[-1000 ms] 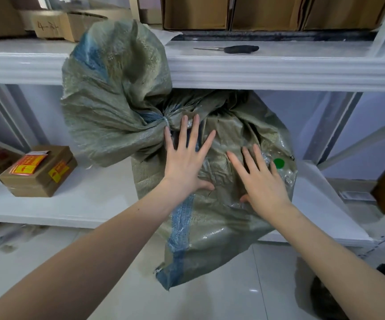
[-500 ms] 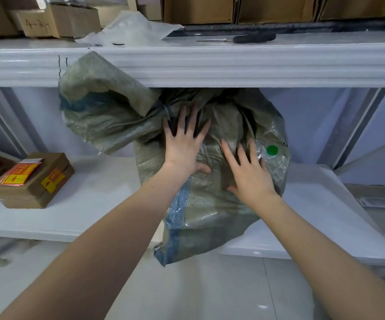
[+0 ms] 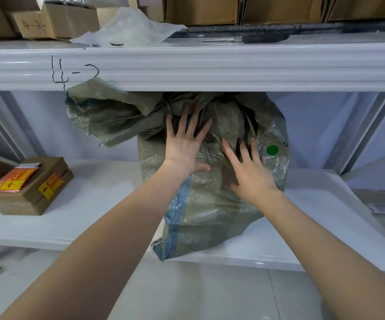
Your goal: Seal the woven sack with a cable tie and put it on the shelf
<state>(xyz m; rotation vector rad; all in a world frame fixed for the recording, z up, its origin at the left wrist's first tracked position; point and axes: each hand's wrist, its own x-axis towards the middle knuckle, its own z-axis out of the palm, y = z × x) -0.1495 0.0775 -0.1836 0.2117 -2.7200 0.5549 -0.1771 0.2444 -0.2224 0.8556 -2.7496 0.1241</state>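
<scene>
While the sack (image 3: 210,204) sits on the lower shelf (image 3: 90,204) under the upper one, I press my left hand (image 3: 183,146) and right hand (image 3: 251,174) flat against it, fingers spread.

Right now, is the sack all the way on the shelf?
No, the woven sack's blue-striped bottom corner hangs over the front edge of the lower shelf while both flat hands press on it.
</scene>
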